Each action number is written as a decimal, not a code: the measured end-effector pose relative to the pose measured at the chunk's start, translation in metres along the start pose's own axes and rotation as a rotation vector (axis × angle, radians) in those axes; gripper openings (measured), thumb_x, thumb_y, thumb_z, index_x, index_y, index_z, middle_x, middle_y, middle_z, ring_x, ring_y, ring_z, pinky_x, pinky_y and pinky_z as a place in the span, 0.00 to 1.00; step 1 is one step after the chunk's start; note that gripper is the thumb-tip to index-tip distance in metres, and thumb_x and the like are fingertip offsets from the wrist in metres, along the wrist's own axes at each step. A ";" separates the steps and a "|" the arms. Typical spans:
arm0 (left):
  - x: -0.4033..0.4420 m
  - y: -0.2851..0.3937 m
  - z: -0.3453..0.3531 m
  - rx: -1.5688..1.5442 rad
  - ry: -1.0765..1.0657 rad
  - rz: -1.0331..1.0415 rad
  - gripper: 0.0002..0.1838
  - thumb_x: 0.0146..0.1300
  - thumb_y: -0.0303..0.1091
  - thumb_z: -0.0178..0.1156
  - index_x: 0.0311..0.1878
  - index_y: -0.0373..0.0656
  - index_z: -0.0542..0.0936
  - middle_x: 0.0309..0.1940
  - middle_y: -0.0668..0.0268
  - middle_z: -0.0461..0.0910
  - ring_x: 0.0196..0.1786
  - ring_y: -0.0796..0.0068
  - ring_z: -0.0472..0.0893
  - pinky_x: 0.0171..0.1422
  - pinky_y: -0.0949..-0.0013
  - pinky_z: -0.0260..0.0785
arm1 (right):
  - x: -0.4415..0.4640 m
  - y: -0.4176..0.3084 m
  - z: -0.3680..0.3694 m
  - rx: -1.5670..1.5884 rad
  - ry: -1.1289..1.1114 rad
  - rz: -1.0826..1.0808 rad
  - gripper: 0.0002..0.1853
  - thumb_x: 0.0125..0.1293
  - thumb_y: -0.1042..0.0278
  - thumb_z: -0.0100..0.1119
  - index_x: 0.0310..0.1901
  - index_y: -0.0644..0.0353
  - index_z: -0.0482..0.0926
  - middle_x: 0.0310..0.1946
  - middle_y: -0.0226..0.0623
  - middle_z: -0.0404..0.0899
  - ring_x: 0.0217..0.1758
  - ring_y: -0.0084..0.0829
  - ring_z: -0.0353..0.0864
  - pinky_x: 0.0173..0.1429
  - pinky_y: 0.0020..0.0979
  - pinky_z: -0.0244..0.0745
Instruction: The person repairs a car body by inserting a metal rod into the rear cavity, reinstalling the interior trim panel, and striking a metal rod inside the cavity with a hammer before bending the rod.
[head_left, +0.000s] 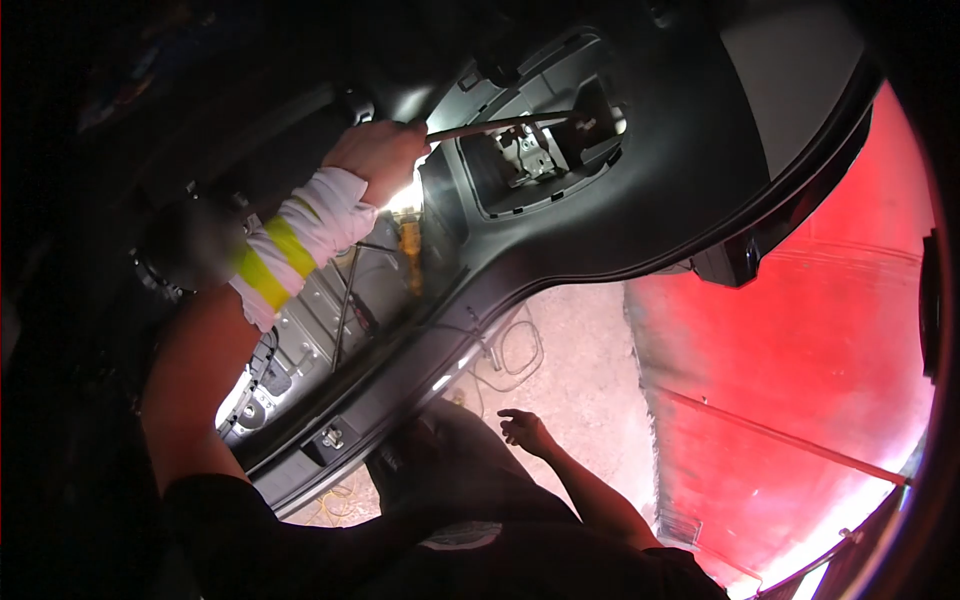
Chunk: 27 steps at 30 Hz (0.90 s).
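Plainly, a slim, dark rod-like piece [505, 125] is gripped at its near end by the left hand [375, 158], whose wrist is bound in a white wrap [315, 225] with yellow-green bands. The fingers are folded toward the piece; their exact grip is hidden behind the back of the hand. From there its long axis is pointed to the person's right, almost crosswise and slightly bowed, over an opening [483, 207] in the black trim panel [670, 150]. Its far end is seen near the opening's right side, beyond a pale metal bracket [530, 155]; whether anything is touched there cannot be told.

By the left hand the piece is far more nearly reached than by the right hand [528, 432], which is held low, well apart, outside the sill [505, 290], fingers loosely spread and nothing visible in them. Just below the left hand, a yellow-orange object [410, 250] is seen beside a bright glow.
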<state>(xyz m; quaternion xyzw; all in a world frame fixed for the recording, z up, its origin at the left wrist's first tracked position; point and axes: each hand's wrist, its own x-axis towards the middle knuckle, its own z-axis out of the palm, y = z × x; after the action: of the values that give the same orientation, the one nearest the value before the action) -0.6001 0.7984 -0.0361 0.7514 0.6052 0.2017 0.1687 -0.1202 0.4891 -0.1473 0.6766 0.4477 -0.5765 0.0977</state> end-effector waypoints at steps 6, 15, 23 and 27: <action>0.009 0.007 -0.002 0.037 -0.029 -0.002 0.14 0.71 0.44 0.51 0.45 0.45 0.79 0.34 0.52 0.83 0.39 0.46 0.82 0.42 0.47 0.74 | -0.003 0.001 -0.010 -0.048 0.000 -0.042 0.19 0.70 0.65 0.58 0.60 0.62 0.78 0.30 0.37 0.84 0.31 0.24 0.84 0.35 0.28 0.81; -0.023 0.024 0.022 -0.324 0.114 -0.112 0.10 0.68 0.37 0.54 0.39 0.41 0.80 0.35 0.47 0.81 0.43 0.43 0.80 0.46 0.48 0.71 | 0.012 0.018 -0.039 -0.133 -0.095 -0.093 0.19 0.70 0.66 0.58 0.60 0.62 0.78 0.28 0.36 0.84 0.31 0.23 0.84 0.33 0.28 0.80; -0.049 0.013 0.023 -0.434 0.168 -0.124 0.15 0.68 0.40 0.57 0.44 0.37 0.82 0.32 0.52 0.82 0.37 0.51 0.81 0.48 0.59 0.72 | 0.045 0.044 -0.098 -0.185 -0.069 -0.125 0.19 0.69 0.62 0.61 0.58 0.59 0.80 0.27 0.35 0.81 0.27 0.23 0.82 0.33 0.29 0.80; -0.017 -0.008 0.011 -0.315 0.265 0.050 0.15 0.67 0.41 0.58 0.41 0.37 0.82 0.26 0.54 0.79 0.31 0.58 0.79 0.42 0.59 0.70 | 0.048 0.044 -0.120 -0.185 -0.075 -0.077 0.18 0.69 0.63 0.61 0.58 0.58 0.80 0.28 0.35 0.81 0.28 0.24 0.82 0.35 0.30 0.80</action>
<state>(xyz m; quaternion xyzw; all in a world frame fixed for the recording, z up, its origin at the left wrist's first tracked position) -0.6039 0.7831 -0.0514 0.6975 0.5641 0.3950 0.1981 -0.0086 0.5646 -0.1685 0.6250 0.5205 -0.5610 0.1543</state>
